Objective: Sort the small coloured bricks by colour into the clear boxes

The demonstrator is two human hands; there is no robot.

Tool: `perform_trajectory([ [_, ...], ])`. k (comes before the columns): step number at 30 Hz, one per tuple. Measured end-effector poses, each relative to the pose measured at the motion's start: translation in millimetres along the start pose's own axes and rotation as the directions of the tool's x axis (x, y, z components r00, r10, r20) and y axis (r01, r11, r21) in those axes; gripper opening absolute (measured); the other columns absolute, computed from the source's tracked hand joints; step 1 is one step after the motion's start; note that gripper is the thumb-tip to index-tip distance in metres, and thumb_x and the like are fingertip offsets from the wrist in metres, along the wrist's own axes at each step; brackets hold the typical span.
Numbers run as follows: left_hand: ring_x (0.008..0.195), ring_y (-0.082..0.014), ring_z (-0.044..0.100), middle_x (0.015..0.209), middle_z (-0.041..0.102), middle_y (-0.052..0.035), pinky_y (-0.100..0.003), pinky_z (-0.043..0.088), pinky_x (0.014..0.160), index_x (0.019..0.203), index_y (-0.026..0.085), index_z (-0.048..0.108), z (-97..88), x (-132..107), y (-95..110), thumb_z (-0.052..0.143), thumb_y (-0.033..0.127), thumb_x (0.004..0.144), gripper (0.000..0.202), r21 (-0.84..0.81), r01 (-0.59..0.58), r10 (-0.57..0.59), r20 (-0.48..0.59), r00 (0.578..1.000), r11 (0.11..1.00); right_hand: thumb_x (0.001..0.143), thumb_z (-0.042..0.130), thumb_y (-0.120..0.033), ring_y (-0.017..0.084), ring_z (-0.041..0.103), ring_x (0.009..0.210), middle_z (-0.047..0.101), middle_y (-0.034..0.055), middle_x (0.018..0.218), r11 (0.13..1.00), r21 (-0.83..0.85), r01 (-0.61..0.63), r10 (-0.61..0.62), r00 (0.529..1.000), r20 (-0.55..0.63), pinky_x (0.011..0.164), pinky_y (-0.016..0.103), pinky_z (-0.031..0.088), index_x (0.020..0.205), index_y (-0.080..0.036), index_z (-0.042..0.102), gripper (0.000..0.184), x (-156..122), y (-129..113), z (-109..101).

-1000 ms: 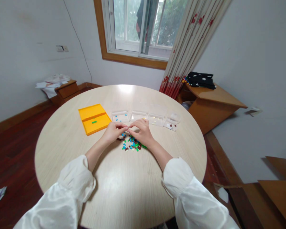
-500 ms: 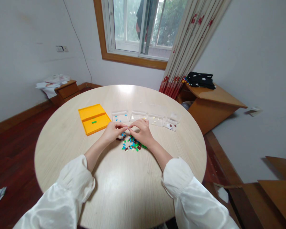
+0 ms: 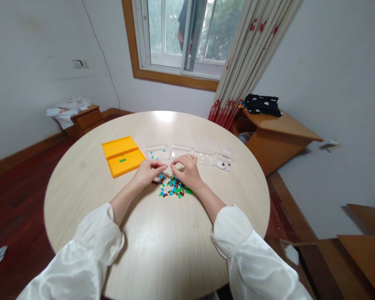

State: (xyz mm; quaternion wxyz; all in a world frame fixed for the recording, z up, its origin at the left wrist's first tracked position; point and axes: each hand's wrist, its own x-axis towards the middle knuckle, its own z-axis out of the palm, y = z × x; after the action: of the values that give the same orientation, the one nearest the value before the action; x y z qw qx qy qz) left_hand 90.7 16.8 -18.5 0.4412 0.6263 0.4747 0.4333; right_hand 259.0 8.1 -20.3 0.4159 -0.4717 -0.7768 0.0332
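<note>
Both hands hover over the far edge of a pile of small building bricks [image 3: 175, 187] in blue, green, brown and cream. My left hand [image 3: 147, 171] is closed, its thumb and forefinger pinched. Whatever may be in that pinch is too small to make out. My right hand [image 3: 188, 170] also pinches, thumb and forefinger making a ring, with perhaps a tiny piece at the tips that I cannot name. A narrow gap separates the two sets of fingertips. Part of the pile is hidden under the right hand.
Left of the hands lies an open yellow case [image 3: 121, 146] with a green brick [image 3: 122, 160] in it. Beyond them stand several clear boxes in a row, among them one with blue bricks [image 3: 157, 147] and one with brown bricks [image 3: 226, 158]. Everything rests on a round table [image 3: 156, 241].
The fingertips, which were touching around a tiny yellowish piece, have drawn slightly apart. The pile and boxes look the same.
</note>
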Motion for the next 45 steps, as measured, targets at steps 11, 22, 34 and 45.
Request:
perform_trajectory([
  [11, 0.056, -0.0114, 0.051, 0.061, 0.062, -0.0037, -0.025, 0.038, 0.055, 0.068, 0.012, 0.068, 1.0, 0.3, 0.0, 0.065, 0.028, 0.067, 0.017, 0.040, 0.032, -0.030, -0.033, 0.999, 0.999, 0.087, 0.050, -0.029, 0.025, 0.048, 0.095, 0.069, 0.0082, 0.089, 0.932, -0.184, -0.314, 0.254, 0.923, -0.288, 0.090, 0.046, 0.021, 0.086, -0.020, 0.067, 0.019, 9.5, 47.9, 1.3],
  [22, 0.091, -0.0183, 0.051, 0.089, 0.057, -0.0051, -0.037, 0.038, 0.089, 0.086, 0.023, 0.074, 3.5, -11.1, -1.6, 0.048, 0.006, 0.069, 0.035, 0.468, -0.401, 0.219, 0.396, 0.892, 0.787, 0.089, 0.045, -0.029, 0.024, 0.049, 0.091, 0.069, 0.0077, 0.087, 0.950, -0.144, -0.277, 0.230, 0.932, -0.279, 0.092, 0.046, 0.022, 0.085, -0.021, 0.068, 0.024, 7.2, 49.7, 2.3],
  [34, 0.085, -0.0210, 0.053, 0.081, 0.061, -0.0056, -0.038, 0.035, 0.082, 0.062, 0.017, 0.066, -3.8, -5.2, -3.1, 0.046, 0.011, 0.069, 0.022, 0.641, -0.374, 0.161, 0.367, 0.916, 0.670, 0.075, 0.058, -0.015, 0.011, 0.054, 0.065, 0.064, 0.0009, 0.068, 0.949, 0.227, -0.217, 0.121, 0.920, 0.374, 0.065, 0.024, 0.041, 0.077, -0.014, 0.068, 0.011, 4.4, 13.8, -12.5],
  [45, 0.073, -0.0164, 0.052, 0.070, 0.060, -0.0037, -0.031, 0.037, 0.075, 0.062, 0.016, 0.063, -2.2, -6.7, -2.7, 0.048, 0.013, 0.070, 0.017, 0.573, -0.392, 0.195, 0.375, 0.906, 0.719, 0.064, 0.066, -0.012, 0.006, 0.044, 0.050, 0.052, -0.0061, 0.055, 0.887, 0.235, -0.398, 0.085, 0.640, 0.764, 0.050, 0.019, 0.036, 0.074, -0.014, 0.068, 0.011, 4.4, 16.0, -31.9],
])
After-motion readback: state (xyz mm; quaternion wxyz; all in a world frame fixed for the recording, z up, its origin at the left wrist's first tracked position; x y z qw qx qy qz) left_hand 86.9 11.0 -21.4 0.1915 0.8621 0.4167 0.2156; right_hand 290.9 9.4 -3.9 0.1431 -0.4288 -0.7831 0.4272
